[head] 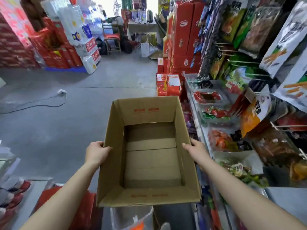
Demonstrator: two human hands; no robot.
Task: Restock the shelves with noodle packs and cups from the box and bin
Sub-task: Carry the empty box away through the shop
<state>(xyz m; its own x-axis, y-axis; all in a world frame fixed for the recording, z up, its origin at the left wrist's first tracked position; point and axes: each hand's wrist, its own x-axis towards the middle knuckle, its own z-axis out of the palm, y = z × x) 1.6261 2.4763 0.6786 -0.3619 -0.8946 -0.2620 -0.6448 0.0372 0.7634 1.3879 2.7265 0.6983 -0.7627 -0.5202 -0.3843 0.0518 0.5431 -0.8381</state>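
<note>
I hold an open brown cardboard box (149,163) in front of me above the floor, with nothing inside it. My left hand (97,151) grips its left wall, thumb over the rim. On the opposite wall, my right hand (195,149) grips the same way, thumb inside the box. Shelves (201,135) on the right carry packed snacks in trays. No noodle packs or cups show clearly.
Snack bags hang on pegs (240,62) at the upper right. Stacked red cartons (181,40) stand ahead on the right, more red cartons (54,53) on the left. A power strip with cable (62,92) lies on the grey floor. A clear bag (132,218) sits below the box.
</note>
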